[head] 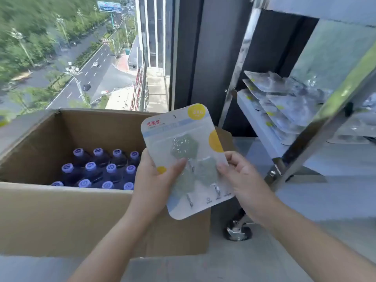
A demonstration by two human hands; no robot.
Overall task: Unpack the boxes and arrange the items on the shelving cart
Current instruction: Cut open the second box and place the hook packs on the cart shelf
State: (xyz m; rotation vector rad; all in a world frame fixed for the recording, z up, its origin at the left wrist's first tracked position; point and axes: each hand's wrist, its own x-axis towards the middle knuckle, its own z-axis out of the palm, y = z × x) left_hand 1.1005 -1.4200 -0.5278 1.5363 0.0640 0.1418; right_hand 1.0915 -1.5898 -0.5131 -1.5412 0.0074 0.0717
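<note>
Far left: open brown cardboard box, flaps up, packed with upright dark bottles with purple caps in rows. None lifted out yet.

Centre: left hand grips the lower left edge of a flat white blister card of green flower-shaped adhesive hooks, thumb across its face. The card sits over the box's right corner, long axis running near-vertical, top leaning slightly left, printed face toward the camera.

Right of centre: right hand pinches the card's right edge, fingers curled behind it. Both hands share the load.

Far right: metal shelving cart on castors, its middle shelf already carrying a leaning row of similar blister cards.

Judgement: that shelf lies up and to the right of the card. The right hand is nearer; it likely carries the card over, tipped back to match the leaning row.
</note>
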